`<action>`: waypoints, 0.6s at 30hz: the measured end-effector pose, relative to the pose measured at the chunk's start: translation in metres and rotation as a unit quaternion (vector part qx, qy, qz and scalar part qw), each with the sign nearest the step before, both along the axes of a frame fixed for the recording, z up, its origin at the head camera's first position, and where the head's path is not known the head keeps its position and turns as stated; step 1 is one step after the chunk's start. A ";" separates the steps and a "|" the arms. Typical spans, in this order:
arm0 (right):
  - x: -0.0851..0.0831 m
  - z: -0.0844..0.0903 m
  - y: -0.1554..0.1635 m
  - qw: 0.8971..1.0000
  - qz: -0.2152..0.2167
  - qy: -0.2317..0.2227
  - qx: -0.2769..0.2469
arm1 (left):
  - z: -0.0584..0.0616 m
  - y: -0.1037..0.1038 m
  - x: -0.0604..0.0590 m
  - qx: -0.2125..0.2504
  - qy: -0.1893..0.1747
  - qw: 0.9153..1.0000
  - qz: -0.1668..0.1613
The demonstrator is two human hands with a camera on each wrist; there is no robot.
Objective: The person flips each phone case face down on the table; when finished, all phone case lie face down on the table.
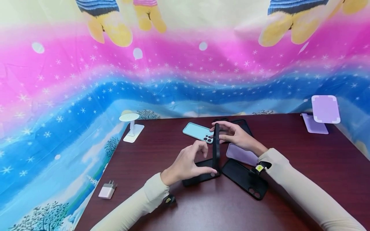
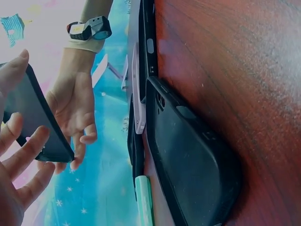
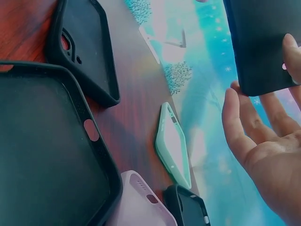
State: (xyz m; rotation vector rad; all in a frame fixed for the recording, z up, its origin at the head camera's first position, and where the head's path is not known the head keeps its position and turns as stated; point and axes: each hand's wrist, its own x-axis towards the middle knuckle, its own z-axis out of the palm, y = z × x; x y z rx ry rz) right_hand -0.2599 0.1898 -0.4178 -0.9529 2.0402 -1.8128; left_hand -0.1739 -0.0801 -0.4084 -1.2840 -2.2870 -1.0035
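Observation:
A black phone case (image 1: pixel 216 147) stands on edge between the hands, its narrow side facing the head view. My right hand (image 1: pixel 235 136) grips its far upper part, fingertips over the edge and thumb by the right face. Opposite, my left hand (image 1: pixel 188 162) forms a wide C, thumb extended at the case's near lower edge and fingers bent away from its left face. In the left wrist view the loose fingers (image 2: pixel 35 146) overlap the raised case (image 2: pixel 40 125). Below lies another black case (image 1: pixel 200 179); a third black case (image 1: pixel 245 179) lies to its right.
A mint case (image 1: pixel 196 131) and a lilac case (image 1: pixel 241 154) lie behind the hands. Another black case (image 1: pixel 244 125) is partly hidden by the right hand. A white stand (image 1: pixel 133 131), a charger plug (image 1: pixel 107 191) and a purple stand (image 1: pixel 325 110) stand toward the table's sides.

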 end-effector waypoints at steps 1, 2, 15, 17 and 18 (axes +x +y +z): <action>0.000 0.000 0.000 1.000 0.000 0.002 0.003 | 0.000 0.000 0.000 0.001 -0.009 1.000 0.001; 0.000 0.000 -0.001 1.000 0.002 0.004 0.007 | 0.000 0.000 0.000 -0.001 -0.011 1.000 0.000; 0.005 0.004 0.002 0.997 -0.035 0.006 0.075 | -0.001 0.000 -0.003 -0.029 0.048 0.998 0.000; 0.006 0.004 0.003 0.995 -0.051 0.005 0.088 | -0.001 0.000 -0.002 -0.022 0.046 0.999 0.006; 0.006 0.003 0.004 0.994 -0.055 0.005 0.092 | -0.001 0.000 -0.002 -0.019 0.044 0.999 0.009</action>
